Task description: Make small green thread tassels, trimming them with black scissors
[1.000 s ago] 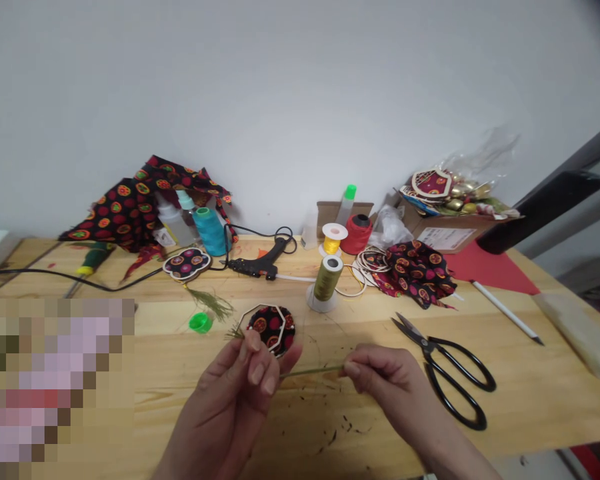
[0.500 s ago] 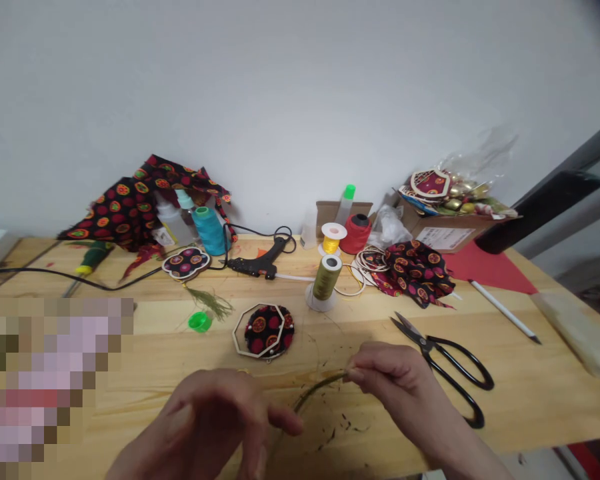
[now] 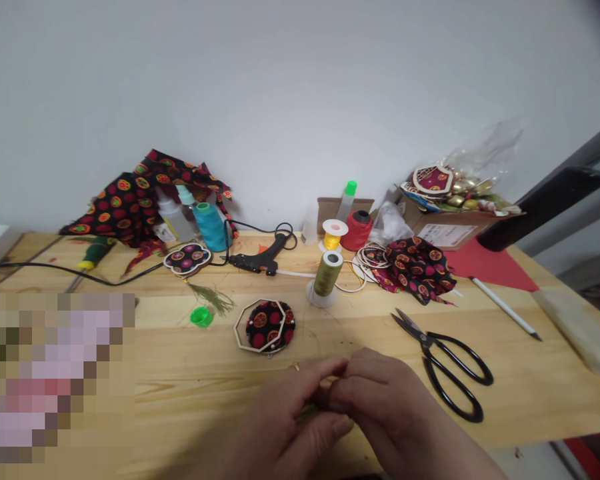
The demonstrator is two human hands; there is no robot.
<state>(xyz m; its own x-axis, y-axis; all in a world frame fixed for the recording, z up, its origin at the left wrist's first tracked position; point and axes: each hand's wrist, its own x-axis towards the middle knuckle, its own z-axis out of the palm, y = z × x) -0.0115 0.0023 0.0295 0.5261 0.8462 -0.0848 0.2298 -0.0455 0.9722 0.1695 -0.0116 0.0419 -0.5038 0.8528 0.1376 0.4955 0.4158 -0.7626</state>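
My left hand (image 3: 300,420) and my right hand (image 3: 380,400) meet above the front of the wooden table, fingers closed and touching. Between them is a bundle of olive-green thread (image 3: 307,413), mostly hidden by the fingers. Behind the hands lies a round patterned fabric piece (image 3: 265,325) with small white beads, and a pale octagonal frame (image 3: 239,333) overlaps it. A spool of olive-green thread (image 3: 329,275) stands farther back. Black-handled scissors (image 3: 425,341) lie to the right of my right hand with their blades apart.
A black glue gun (image 3: 260,260), a blue thread cone (image 3: 211,228), a tasselled flower-shaped piece (image 3: 187,259) and a green cap (image 3: 201,317) are at centre-left. Patterned cloth (image 3: 417,270), a red thread cone (image 3: 359,231), a cardboard box (image 3: 445,233) and a white pencil (image 3: 505,309) are at right.
My left hand has moved right and closed in against my right hand. The olive-green thread that stretched between them is now mostly covered.
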